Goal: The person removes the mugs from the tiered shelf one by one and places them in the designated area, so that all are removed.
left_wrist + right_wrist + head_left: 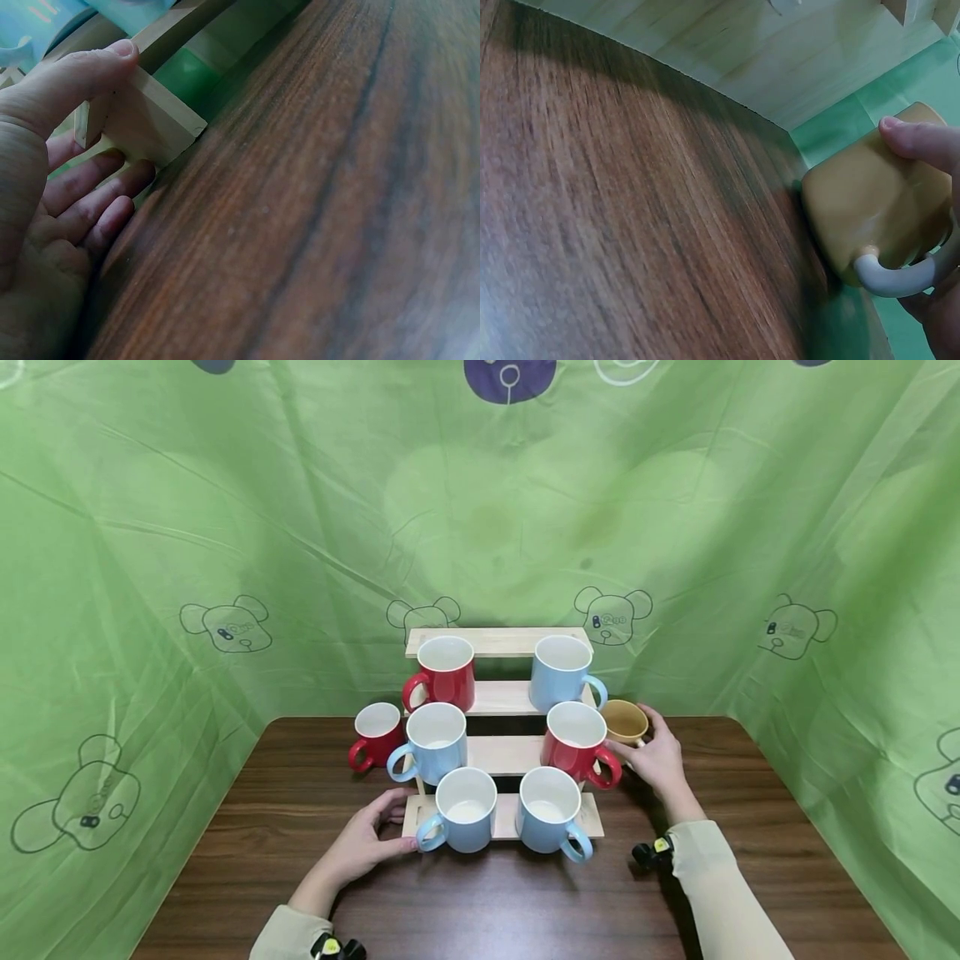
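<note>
A tiered wooden rack (504, 754) stands on the table with red and light blue mugs on its lower steps. My left hand (367, 839) holds the rack's front left corner. In the left wrist view the thumb lies along the wooden edge (161, 112), with the fingers curled by the side board. To the right of the rack, my right hand (656, 758) grips a mustard-yellow mug (624, 720) around its body. In the right wrist view this mug (870, 195) shows a pale handle, and the thumb presses its side; the other fingers are mostly hidden.
A red mug (378, 735) stands on the table left of the rack. Two light blue mugs, one of them the left front mug (467, 810), sit on the lowest step. A green printed cloth (315, 527) hangs behind and beside the dark wooden table (495, 910).
</note>
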Tool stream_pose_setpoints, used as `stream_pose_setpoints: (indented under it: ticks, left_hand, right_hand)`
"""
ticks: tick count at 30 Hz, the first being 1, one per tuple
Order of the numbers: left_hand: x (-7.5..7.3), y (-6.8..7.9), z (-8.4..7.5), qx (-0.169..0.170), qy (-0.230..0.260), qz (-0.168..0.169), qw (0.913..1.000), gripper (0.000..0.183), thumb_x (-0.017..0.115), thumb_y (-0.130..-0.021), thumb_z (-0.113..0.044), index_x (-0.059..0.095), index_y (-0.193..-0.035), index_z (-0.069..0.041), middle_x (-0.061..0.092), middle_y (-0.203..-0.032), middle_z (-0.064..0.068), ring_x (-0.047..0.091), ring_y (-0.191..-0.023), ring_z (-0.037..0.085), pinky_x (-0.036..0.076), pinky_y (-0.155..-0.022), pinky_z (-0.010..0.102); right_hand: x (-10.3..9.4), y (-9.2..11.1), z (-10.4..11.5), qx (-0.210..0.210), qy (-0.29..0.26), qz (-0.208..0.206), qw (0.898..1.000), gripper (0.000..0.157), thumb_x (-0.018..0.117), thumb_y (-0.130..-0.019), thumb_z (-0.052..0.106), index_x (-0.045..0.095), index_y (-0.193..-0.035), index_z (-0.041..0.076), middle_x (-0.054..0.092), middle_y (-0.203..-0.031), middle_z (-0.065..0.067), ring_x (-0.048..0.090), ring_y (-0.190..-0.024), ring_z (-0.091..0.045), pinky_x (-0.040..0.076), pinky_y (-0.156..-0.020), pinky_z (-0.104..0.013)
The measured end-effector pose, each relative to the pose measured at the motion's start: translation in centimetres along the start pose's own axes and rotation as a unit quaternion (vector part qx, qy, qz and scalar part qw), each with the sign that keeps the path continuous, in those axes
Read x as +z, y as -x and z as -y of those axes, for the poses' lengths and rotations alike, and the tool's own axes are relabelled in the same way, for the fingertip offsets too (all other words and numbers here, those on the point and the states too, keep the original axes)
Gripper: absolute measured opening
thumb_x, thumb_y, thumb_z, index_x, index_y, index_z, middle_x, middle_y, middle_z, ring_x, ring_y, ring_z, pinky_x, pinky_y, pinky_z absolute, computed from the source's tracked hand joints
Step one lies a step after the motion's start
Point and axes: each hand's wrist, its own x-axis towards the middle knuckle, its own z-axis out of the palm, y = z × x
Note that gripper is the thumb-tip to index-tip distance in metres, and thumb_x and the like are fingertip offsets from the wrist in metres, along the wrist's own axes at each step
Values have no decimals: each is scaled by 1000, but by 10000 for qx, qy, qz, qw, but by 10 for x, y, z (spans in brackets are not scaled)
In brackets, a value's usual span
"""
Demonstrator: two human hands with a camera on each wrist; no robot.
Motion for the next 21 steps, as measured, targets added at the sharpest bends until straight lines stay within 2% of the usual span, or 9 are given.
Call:
stream_pose_setpoints:
  ticks: [8, 21]
  left_hand:
    - [0, 0, 1, 48, -57, -10, 10000, 68, 91, -91, -17, 59, -150, -10, 72, -133, 11, 71, -117, 25, 56, -102, 29]
    - [0, 0, 1, -33, -88, 0, 10000, 68, 92, -91, -19, 59, -150, -10, 72, -134, 12, 70, -118, 26, 56, -102, 30]
  right_hand:
    - [-4, 0, 1, -100, 50, 219, 9997, 108, 97, -86, 24, 31, -169, 3, 46, -161, -32, 51, -146, -51, 45, -118, -60]
    - [-9, -1, 5, -129, 342, 490, 9981, 111, 96, -86, 28, 28, -168, 0, 49, -157, -35, 52, -143, -53, 45, -118, -63]
